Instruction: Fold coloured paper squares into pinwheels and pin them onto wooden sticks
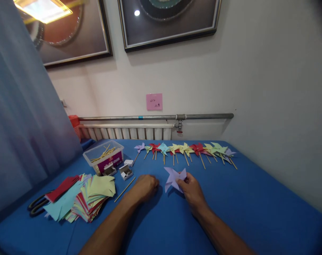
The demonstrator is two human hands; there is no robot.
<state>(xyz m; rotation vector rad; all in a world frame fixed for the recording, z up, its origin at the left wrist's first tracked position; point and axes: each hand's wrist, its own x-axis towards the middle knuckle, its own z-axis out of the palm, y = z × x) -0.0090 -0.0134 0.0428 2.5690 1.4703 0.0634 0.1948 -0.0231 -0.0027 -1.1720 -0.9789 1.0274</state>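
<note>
My right hand (192,190) pinches a lilac paper pinwheel (173,178) by its right side, holding it just above the blue tablecloth (243,209). My left hand (146,187) rests on the cloth to the left of the pinwheel, curled into a loose fist; what it holds, if anything, is hidden. A wooden stick (125,189) lies on the cloth just left of that hand.
A row of finished coloured pinwheels on sticks (187,150) lies along the far edge. A clear box of sticks (104,156) and two small open boxes (126,172) stand at back left. A pile of coloured paper squares (84,198) and scissors (37,206) lie at the left.
</note>
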